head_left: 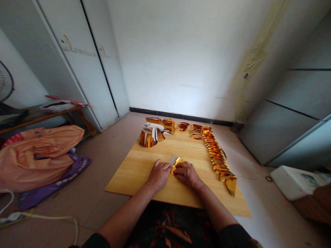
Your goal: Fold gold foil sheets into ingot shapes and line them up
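A small sheet of gold foil paper (178, 161), pale on its left part and shiny gold on its right, lies partly folded on the wooden board (139, 172). My left hand (159, 175) grips its left edge, fingers curled. From the other side, my right hand (188, 174) presses its bent fingers onto the gold part. Both hands cover much of the sheet. To the right runs a long row of folded gold foil pieces (217, 155), overlapping one another. Stacks of gold and white paper (148, 138) stand at the board's far left.
Shorter rows of folded foil (196, 131) lie at the back of the board. An orange bag (41, 155) and a purple bag (57, 182) rest on the floor at left, by a cable (51, 217). A white box (292, 182) stands at right, near a grey cabinet (281, 113).
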The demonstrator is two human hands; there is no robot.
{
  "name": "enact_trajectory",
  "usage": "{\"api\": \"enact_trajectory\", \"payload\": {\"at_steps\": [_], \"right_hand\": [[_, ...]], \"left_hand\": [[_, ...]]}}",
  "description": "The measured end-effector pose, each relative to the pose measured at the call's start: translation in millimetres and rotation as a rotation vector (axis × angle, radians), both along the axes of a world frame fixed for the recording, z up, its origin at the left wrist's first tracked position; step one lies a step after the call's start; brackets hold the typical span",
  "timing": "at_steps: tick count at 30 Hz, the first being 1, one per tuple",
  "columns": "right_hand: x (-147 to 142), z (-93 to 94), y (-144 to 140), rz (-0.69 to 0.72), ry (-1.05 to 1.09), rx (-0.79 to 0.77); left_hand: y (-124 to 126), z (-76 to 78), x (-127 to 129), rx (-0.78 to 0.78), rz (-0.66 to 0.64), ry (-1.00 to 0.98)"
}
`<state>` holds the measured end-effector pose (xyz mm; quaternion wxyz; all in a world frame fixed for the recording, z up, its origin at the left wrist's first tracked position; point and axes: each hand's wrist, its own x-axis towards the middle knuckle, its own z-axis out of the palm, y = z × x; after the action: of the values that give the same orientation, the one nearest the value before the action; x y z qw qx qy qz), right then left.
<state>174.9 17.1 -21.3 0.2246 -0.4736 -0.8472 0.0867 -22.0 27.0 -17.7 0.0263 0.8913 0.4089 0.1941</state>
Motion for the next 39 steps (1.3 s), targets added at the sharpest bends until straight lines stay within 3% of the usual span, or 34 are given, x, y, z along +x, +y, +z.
{"api": "enact_trajectory", "payload": {"at_steps": [11, 20, 30, 35, 39], "right_hand": [[-1, -2.9, 2, 0.020, 0.017, 0.090], [-13, -12.6, 25, -0.030, -0.082, 0.121], [-21, -18.0, 32, -0.062, -0.114, 0.117], [-13, -8.2, 26, 0.043, -0.013, 0.036], [0, -3.7, 13, 0.117, 0.205, -0.032]], "left_hand": [[-7, -5.8, -4, -0.012, 0.001, -0.067], [-6, -5.4, -6, -0.130, 0.036, -0.114], [-7, -7.8, -8, -0.059, 0.008, -0.036], [-9, -4.9, -5, -0.037, 0.020, -0.035], [-12, -0.4, 3, -0.017, 0.077, -0.067]]}}
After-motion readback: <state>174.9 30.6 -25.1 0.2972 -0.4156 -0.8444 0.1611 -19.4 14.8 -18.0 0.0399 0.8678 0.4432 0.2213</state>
